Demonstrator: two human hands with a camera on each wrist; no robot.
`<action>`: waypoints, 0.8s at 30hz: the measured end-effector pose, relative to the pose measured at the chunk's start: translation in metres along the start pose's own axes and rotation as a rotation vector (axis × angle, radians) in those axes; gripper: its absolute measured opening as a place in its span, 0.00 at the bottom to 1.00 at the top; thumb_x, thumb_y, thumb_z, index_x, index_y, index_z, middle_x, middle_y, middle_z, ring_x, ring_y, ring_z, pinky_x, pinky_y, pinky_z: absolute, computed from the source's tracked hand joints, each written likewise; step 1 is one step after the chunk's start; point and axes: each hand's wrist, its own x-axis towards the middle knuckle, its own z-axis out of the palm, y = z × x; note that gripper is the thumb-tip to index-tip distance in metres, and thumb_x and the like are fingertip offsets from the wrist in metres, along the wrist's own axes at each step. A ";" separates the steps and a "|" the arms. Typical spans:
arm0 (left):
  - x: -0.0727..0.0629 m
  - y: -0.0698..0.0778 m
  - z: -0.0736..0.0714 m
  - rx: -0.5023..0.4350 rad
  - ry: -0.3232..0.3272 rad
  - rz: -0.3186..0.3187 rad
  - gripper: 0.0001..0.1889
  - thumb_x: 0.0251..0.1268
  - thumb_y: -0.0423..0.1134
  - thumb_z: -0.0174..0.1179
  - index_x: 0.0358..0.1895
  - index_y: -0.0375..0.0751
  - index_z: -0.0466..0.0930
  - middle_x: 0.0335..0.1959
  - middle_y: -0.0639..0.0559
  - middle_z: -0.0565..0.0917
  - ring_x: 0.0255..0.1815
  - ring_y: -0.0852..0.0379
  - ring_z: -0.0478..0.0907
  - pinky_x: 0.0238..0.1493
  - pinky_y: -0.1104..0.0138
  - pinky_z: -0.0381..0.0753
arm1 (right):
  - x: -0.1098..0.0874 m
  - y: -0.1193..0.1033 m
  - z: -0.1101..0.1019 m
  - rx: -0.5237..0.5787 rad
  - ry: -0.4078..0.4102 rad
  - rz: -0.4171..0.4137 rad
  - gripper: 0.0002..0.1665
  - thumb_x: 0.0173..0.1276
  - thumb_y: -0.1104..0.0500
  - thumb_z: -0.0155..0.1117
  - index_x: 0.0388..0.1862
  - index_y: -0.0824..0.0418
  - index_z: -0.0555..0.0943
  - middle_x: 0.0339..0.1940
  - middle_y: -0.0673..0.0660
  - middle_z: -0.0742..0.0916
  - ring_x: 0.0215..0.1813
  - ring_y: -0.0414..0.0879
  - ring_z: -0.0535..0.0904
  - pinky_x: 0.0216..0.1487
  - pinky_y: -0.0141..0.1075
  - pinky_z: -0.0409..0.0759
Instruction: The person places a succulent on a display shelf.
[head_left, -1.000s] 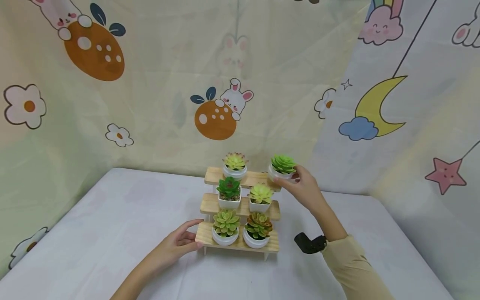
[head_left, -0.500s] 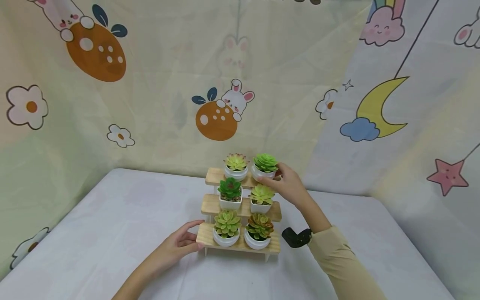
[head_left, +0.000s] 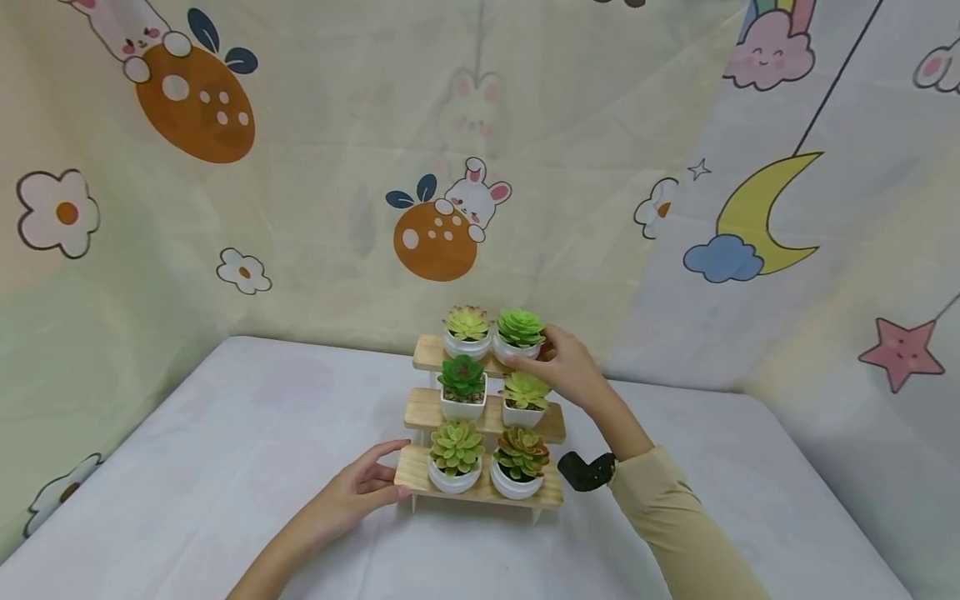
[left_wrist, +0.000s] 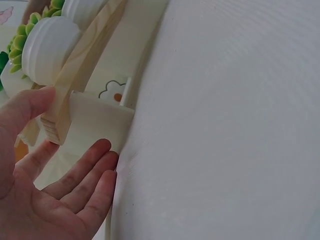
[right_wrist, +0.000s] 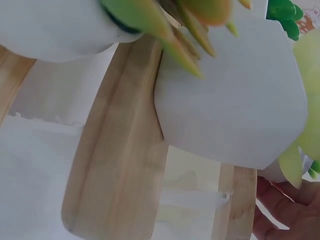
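Note:
A three-tier wooden plant stand [head_left: 420,473] bears several potted artificial succulents, two per tier. My left hand [head_left: 348,492] pinches the left end of its lowest board [left_wrist: 64,107], thumb on the top face and a finger below, the other fingers spread. At the top tier's right side, my right hand [head_left: 573,367] grips the round white pot of a bright green succulent [head_left: 520,327]. That pot is right beside a pink-tipped succulent [head_left: 467,323]. In the right wrist view, the right hand [right_wrist: 290,212] shows only partly, behind a square white pot [right_wrist: 230,95].
On the middle tier are a dark green succulent [head_left: 462,379] and a pale yellow-green one [head_left: 525,390]. Two more [head_left: 456,448] stand on the bottom tier. A white cloth covers the table [head_left: 225,433]; a printed curtain [head_left: 322,208] hangs close behind it.
My right hand has moved left with the bright green succulent, bringing it from the top tier's right end to beside the pink-tipped one. The left hand stays at the lowest board.

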 end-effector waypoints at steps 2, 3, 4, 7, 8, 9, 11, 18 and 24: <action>0.000 0.000 0.000 0.001 -0.001 0.000 0.34 0.61 0.44 0.61 0.69 0.49 0.58 0.45 0.43 0.79 0.47 0.54 0.78 0.47 0.65 0.74 | 0.000 0.000 0.000 -0.017 0.000 0.002 0.33 0.58 0.42 0.66 0.56 0.59 0.72 0.40 0.58 0.80 0.39 0.49 0.74 0.34 0.36 0.73; 0.001 0.000 0.000 0.000 -0.001 0.000 0.34 0.61 0.44 0.61 0.69 0.49 0.58 0.45 0.44 0.79 0.47 0.54 0.78 0.47 0.65 0.74 | 0.001 0.000 -0.001 -0.027 0.000 0.004 0.32 0.58 0.43 0.66 0.55 0.60 0.72 0.40 0.58 0.80 0.39 0.49 0.74 0.34 0.36 0.73; 0.001 0.000 0.000 0.000 0.000 0.000 0.34 0.61 0.45 0.61 0.69 0.49 0.58 0.45 0.44 0.79 0.47 0.54 0.78 0.47 0.65 0.74 | 0.001 0.000 -0.002 -0.036 0.001 0.007 0.32 0.58 0.42 0.66 0.55 0.60 0.72 0.41 0.58 0.80 0.40 0.49 0.75 0.35 0.37 0.73; 0.001 -0.001 0.000 0.001 0.008 -0.001 0.34 0.61 0.45 0.61 0.69 0.49 0.58 0.45 0.43 0.79 0.47 0.54 0.78 0.46 0.66 0.74 | 0.002 0.000 -0.004 -0.064 0.002 0.016 0.32 0.58 0.42 0.65 0.55 0.60 0.72 0.43 0.59 0.80 0.43 0.50 0.75 0.38 0.38 0.74; 0.001 -0.001 0.000 0.000 0.010 -0.002 0.34 0.61 0.45 0.61 0.69 0.49 0.58 0.45 0.43 0.79 0.47 0.54 0.78 0.46 0.66 0.74 | 0.002 0.001 -0.005 -0.071 0.002 0.019 0.32 0.58 0.42 0.65 0.54 0.60 0.72 0.43 0.59 0.80 0.43 0.50 0.76 0.38 0.39 0.74; 0.001 -0.001 0.000 0.000 0.011 -0.004 0.34 0.60 0.45 0.62 0.69 0.49 0.58 0.45 0.43 0.79 0.47 0.54 0.78 0.46 0.66 0.74 | 0.002 0.001 -0.006 -0.074 -0.001 0.025 0.33 0.58 0.41 0.65 0.54 0.60 0.72 0.43 0.60 0.80 0.43 0.50 0.75 0.38 0.39 0.74; 0.001 -0.001 0.001 -0.001 0.011 -0.006 0.34 0.60 0.45 0.62 0.69 0.49 0.58 0.45 0.43 0.79 0.46 0.54 0.78 0.46 0.66 0.74 | 0.001 0.003 -0.007 -0.069 -0.008 0.042 0.33 0.58 0.41 0.65 0.54 0.60 0.71 0.43 0.60 0.80 0.43 0.50 0.75 0.38 0.39 0.74; 0.001 -0.001 0.002 0.002 0.011 0.005 0.34 0.60 0.45 0.62 0.69 0.49 0.59 0.45 0.44 0.79 0.46 0.54 0.78 0.46 0.66 0.74 | -0.003 0.008 -0.009 -0.008 -0.020 0.087 0.36 0.58 0.41 0.65 0.56 0.62 0.67 0.43 0.60 0.77 0.41 0.49 0.72 0.36 0.36 0.71; 0.001 -0.001 0.004 -0.002 0.008 -0.002 0.34 0.60 0.45 0.62 0.69 0.49 0.58 0.45 0.44 0.79 0.47 0.54 0.78 0.47 0.65 0.73 | -0.006 0.010 -0.013 0.036 -0.047 0.106 0.41 0.59 0.40 0.64 0.62 0.62 0.64 0.51 0.62 0.77 0.50 0.52 0.73 0.42 0.38 0.73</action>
